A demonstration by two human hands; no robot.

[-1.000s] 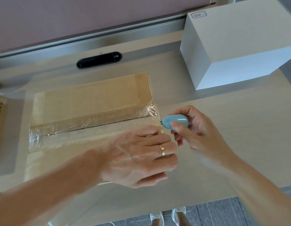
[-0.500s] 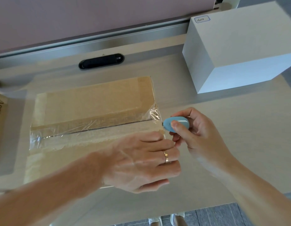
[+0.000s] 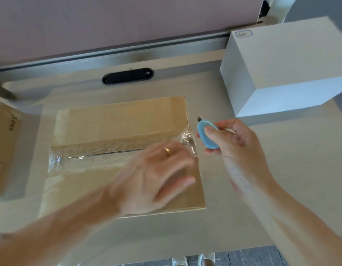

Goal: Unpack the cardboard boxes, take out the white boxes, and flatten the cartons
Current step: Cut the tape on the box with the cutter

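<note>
Here, left hand (image 3: 156, 175), fingers spread over carton (image 3: 118, 121), right hand (image 3: 237, 143) pinching blue cutter (image 3: 203, 136) beside its edge

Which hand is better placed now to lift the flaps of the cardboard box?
Left. The left hand is open over the cardboard box near its taped seam; the right hand is beside the box, gripping the blue cutter.

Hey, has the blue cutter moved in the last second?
Yes. The blue cutter in the right hand has left the taped seam end of the carton and tilted back toward the white box.
</note>
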